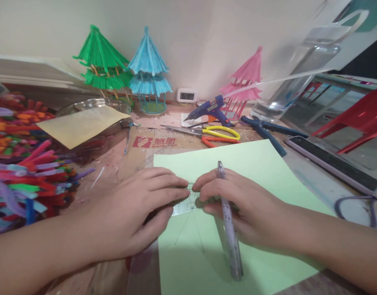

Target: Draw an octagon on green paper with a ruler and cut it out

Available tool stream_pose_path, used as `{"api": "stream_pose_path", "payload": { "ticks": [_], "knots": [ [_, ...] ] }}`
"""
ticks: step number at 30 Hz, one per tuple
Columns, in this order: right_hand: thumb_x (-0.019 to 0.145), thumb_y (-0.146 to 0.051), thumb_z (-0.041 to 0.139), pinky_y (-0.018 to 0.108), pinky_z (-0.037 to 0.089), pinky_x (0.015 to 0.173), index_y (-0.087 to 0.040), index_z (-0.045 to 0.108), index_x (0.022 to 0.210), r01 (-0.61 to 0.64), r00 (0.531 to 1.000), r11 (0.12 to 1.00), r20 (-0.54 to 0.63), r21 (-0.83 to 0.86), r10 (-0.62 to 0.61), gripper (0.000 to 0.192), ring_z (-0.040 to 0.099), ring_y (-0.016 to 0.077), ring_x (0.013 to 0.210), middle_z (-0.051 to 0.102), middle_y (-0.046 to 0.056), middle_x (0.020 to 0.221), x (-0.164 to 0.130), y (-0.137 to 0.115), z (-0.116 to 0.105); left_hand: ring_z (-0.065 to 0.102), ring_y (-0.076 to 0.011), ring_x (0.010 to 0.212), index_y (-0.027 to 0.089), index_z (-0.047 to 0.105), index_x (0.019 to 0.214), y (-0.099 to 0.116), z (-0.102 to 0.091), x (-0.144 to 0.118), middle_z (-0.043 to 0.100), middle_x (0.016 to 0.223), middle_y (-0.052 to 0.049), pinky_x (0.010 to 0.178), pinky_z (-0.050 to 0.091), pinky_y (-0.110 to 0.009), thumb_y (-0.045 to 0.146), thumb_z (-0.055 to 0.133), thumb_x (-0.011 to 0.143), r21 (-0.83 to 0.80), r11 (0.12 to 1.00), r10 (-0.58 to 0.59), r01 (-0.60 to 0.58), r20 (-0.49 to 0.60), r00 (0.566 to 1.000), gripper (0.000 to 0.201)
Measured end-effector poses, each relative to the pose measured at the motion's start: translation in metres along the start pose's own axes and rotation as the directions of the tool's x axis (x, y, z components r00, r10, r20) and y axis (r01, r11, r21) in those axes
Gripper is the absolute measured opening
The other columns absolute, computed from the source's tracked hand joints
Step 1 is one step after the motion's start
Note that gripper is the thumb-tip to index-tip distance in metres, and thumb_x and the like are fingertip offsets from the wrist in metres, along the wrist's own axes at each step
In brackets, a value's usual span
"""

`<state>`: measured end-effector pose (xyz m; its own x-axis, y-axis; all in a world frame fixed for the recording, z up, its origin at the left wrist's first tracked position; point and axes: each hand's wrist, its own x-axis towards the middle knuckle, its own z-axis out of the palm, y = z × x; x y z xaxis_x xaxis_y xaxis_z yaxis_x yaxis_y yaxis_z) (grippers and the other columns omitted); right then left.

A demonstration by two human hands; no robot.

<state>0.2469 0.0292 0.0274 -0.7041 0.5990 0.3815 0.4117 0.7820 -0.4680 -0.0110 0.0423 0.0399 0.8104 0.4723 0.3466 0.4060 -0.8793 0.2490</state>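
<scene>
Both hands press a clear protractor [188, 201] flat on the green paper [253, 172] between their fingertips, the left hand [136, 217] empty-palmed, the right hand [234, 205] also clasping a pen [228, 221] pointing away from the body

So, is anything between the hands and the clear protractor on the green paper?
Nothing visible. Both the left hand and right hand already press their fingertips on the protractor, which lies flat on the green paper. The right hand also grips a pen.
</scene>
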Motion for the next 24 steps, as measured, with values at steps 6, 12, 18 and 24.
{"api": "stream_pose_path", "payload": {
  "ticks": [6, 12, 18, 24],
  "knots": [
    [0.094, -0.004, 0.054, 0.036, 0.053, 0.083, -0.023, 0.053, 0.103, 0.008, 1.000, 1.000, -0.008, 0.011, -0.008, 0.021, 0.062, 0.0213, 0.098, 0.068, 0.009, 0.107, -0.001, 0.000, 0.001, 0.064, -0.0200, 0.118, 0.021, 0.070, 0.122, 0.001, 0.000, 0.000, 0.071, 0.126, -0.005, 0.105, 0.050, -0.035, 0.015, 0.045, 0.097, 0.020, 1.000, -0.001, 0.000, 0.009, 1.000, 0.035],
    [0.095, -0.004, 0.053, 0.036, 0.053, 0.084, -0.023, 0.054, 0.104, 0.003, 1.000, 1.000, -0.005, 0.008, -0.003, 0.020, 0.062, 0.0211, 0.099, 0.068, 0.009, 0.109, 0.000, 0.002, 0.001, 0.063, -0.0168, 0.118, 0.021, 0.069, 0.121, 0.000, -0.002, 0.000, 0.071, 0.126, -0.003, 0.106, 0.047, -0.031, 0.013, 0.042, 0.098, 0.010, 1.000, 0.008, -0.008, -0.002, 1.000, 0.037],
    [0.095, -0.005, 0.053, 0.034, 0.052, 0.084, -0.021, 0.054, 0.104, 0.008, 1.000, 1.000, -0.010, 0.010, -0.008, 0.019, 0.061, 0.0203, 0.098, 0.068, 0.009, 0.109, -0.001, 0.002, 0.001, 0.065, -0.0132, 0.119, 0.022, 0.070, 0.118, -0.010, -0.002, -0.002, 0.073, 0.125, -0.002, 0.103, 0.049, -0.025, 0.009, 0.040, 0.099, -0.044, 0.999, -0.007, 0.007, -0.012, 1.000, 0.038],
    [0.095, -0.004, 0.052, 0.032, 0.050, 0.085, -0.020, 0.055, 0.104, 0.016, 1.000, 1.000, -0.014, 0.011, -0.016, 0.019, 0.060, 0.0196, 0.098, 0.068, 0.009, 0.109, -0.001, 0.003, 0.002, 0.065, -0.0137, 0.119, 0.021, 0.071, 0.117, -0.009, -0.001, -0.001, 0.073, 0.124, -0.002, 0.105, 0.049, -0.026, 0.010, 0.045, 0.098, -0.061, 0.998, -0.025, 0.024, -0.021, 0.999, 0.034]
  ]
}}
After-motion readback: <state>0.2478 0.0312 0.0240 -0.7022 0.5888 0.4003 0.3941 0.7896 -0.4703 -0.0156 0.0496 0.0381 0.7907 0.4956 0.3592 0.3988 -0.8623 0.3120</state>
